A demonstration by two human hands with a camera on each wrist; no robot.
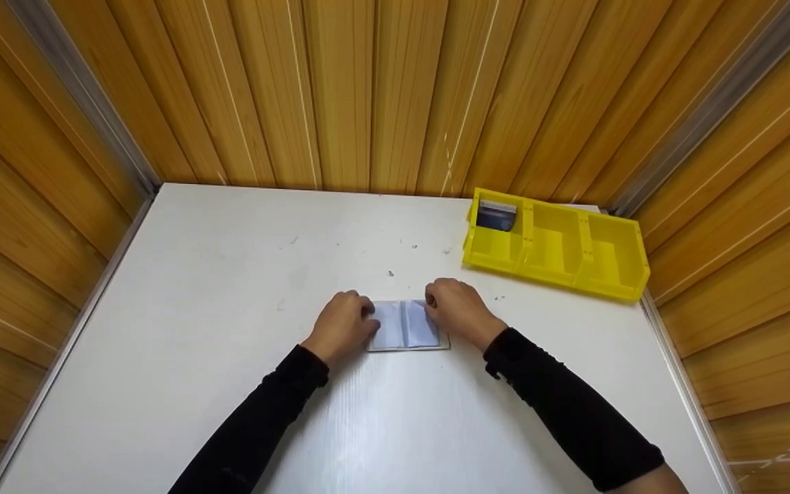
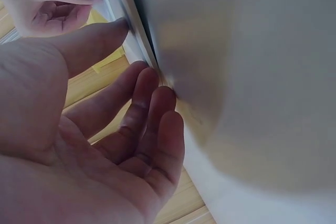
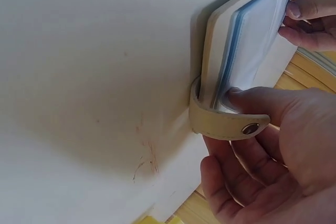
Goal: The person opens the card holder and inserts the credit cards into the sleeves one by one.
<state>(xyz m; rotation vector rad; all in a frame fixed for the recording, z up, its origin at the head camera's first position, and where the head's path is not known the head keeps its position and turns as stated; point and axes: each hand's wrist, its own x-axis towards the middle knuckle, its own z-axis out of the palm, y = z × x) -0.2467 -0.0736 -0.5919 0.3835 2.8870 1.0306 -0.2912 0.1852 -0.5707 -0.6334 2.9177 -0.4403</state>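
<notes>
An opened card holder [image 1: 387, 332] with clear plastic sleeves lies on the white table between both hands. Its beige cover and a strap [image 3: 219, 123] with a metal snap show in the right wrist view. My left hand [image 1: 342, 324] pinches the holder's left edge, thumb on top and fingertips at the rim. At the opposite side, my right hand [image 1: 462, 309] holds the right edge. Its thumb [image 3: 257, 98] presses on the sleeves beside the strap, while the other fingers curl beneath the strap's end.
A yellow three-compartment bin [image 1: 553, 276] stands at the back right of the table [image 1: 230, 274]. Its left compartment holds dark blue and white cards [image 1: 496, 216]. Wood-patterned panels [image 1: 340, 96] enclose the back and both sides. Small dark marks dot the tabletop beyond the hands.
</notes>
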